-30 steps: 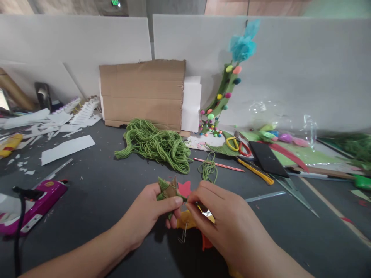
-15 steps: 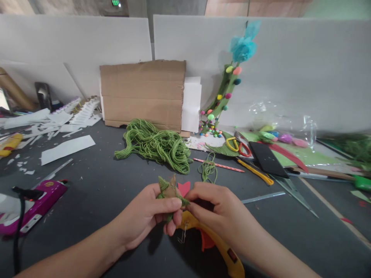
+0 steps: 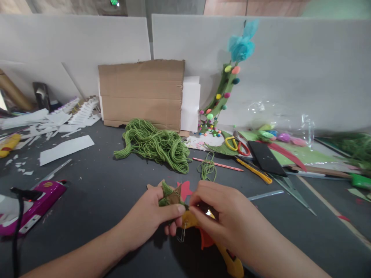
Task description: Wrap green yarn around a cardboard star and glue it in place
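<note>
My left hand point(image 3: 153, 210) is closed on a brown cardboard star point(image 3: 174, 196), its arms partly wrapped in green yarn. The thumb lies across its lower edge. Close by on the right, my right hand point(image 3: 216, 206) has its thumb and forefinger pinched together; what they hold is too small to make out. Beneath both hands lies a yellow glue gun point(image 3: 233, 262) with a red-orange trigger, partly covered by my right hand. A red paper star shape point(image 3: 184, 189) shows just behind my fingers.
A large heap of green yarn point(image 3: 156, 144) lies ahead, with a small yarn bundle point(image 3: 208, 168) and a pink pencil point(image 3: 223, 165) beside it. Scissors point(image 3: 239, 144) and a yellow cutter point(image 3: 256, 172) are to the right. A purple power strip point(image 3: 43, 204) sits left. Cardboard point(image 3: 142, 94) stands behind.
My right hand has moved slightly right, away from the star's tip. The star has tilted a little in my left hand, and more of the red paper shape shows.
</note>
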The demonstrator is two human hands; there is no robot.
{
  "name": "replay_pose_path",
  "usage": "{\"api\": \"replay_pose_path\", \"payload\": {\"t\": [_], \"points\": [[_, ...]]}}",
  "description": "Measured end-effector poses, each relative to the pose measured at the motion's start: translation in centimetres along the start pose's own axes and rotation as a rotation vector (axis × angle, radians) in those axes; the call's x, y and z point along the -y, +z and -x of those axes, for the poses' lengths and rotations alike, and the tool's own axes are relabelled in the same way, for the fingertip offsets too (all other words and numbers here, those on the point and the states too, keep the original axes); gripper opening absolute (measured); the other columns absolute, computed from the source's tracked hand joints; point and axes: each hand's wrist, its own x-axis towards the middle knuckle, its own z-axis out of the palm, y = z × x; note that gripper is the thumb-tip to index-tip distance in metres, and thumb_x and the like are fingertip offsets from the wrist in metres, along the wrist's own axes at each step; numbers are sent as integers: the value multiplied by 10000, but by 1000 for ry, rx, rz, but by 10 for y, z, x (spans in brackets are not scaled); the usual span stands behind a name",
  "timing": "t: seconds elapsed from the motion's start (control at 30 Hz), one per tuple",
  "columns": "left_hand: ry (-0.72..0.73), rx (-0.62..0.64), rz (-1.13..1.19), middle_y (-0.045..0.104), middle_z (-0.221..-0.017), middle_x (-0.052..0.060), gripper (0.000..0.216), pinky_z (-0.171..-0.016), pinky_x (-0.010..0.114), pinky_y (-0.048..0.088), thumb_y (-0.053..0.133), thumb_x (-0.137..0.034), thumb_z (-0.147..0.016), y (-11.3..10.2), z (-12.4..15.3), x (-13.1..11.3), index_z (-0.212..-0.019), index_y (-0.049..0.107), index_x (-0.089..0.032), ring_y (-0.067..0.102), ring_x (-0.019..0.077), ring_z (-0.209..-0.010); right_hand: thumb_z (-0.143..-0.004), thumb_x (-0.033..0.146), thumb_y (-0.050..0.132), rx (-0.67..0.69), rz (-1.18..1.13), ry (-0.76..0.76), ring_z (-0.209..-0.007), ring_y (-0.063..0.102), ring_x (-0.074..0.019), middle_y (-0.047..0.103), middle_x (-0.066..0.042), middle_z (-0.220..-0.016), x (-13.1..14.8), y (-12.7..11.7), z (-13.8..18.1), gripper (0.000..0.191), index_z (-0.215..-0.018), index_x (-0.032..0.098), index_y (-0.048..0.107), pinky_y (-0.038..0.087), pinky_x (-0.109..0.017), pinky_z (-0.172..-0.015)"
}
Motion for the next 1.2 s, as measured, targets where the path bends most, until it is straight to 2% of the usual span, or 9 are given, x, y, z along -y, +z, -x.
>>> {"api": "replay_pose_path", "payload": {"t": [0.17, 0.3, 0.4, 0.6, 0.73, 0.83, 1.07, 1.2], "points": [[11, -7, 264, 643, -659, 29, 142, -625, 259, 481, 711, -197, -673, 1, 1, -2, -733, 607, -121, 601, 131, -598, -818, 132, 529, -111, -13, -7, -564, 500, -111, 563, 8, -659, 0, 9, 2, 143, -696, 183, 582, 349, -208, -501], [11, 12, 426, 637, -710, 16, 111, -721, 290, 478, 692, -108, -681, -2, 3, -5, -739, 601, -138, 605, 132, -676, -879, 129, 417, -247, 142, -191, -557, 486, -128, 558, -17, -658, 1, 17, 7, 220, -771, 163, 606, 356, -228, -509], [41, 3, 455, 615, -738, 6, 83, -770, 249, 439, 666, -87, -704, -2, 2, -5, -755, 615, -130, 573, 110, -729, -895, 114, 379, -296, 306, -319, -566, 478, -144, 568, -34, -670, 1, 22, 10, 246, -826, 140, 614, 340, -246, -511], [19, -108, 426, 587, -692, -39, 167, -662, 183, 395, 709, -84, -664, -2, 1, -5, -762, 597, -160, 521, 72, -649, -872, 68, 330, -290, 447, -353, -532, 459, -165, 572, -43, -631, 3, 25, 9, 317, -742, 160, 604, 302, -275, -465], [24, -46, 367, 558, -677, -29, 114, -617, 172, 372, 684, -90, -685, -5, 2, -9, -719, 589, -143, 499, 72, -645, -879, 64, 298, -313, 472, -399, -523, 466, -170, 573, -55, -619, 4, 24, 8, 356, -701, 161, 591, 302, -277, -453], [37, -27, 379, 553, -689, -9, 61, -649, 196, 394, 653, -158, -738, -6, 2, -11, -725, 607, -120, 502, 83, -650, -884, 66, 301, -313, 478, -414, -538, 472, -169, 579, -57, -634, 2, 24, 8, 348, -710, 160, 587, 305, -276, -469], [67, -168, 381, 538, -648, -43, 114, -592, 170, 381, 690, -128, -696, -3, 0, -6, -713, 580, -154, 484, 61, -596, -881, 82, 338, -323, 529, -420, -547, 455, -153, 572, -33, -634, 0, 31, 8, 282, -721, 173, 552, 290, -267, -491], [30, -164, 363, 557, -636, -15, 161, -554, 172, 378, 649, -283, -755, -6, -1, -8, -696, 597, -143, 498, 76, -586, -862, 65, 340, -326, 545, -418, -545, 448, -157, 571, -34, -635, -2, 31, 7, 274, -738, 173, 560, 293, -278, -474]]}}
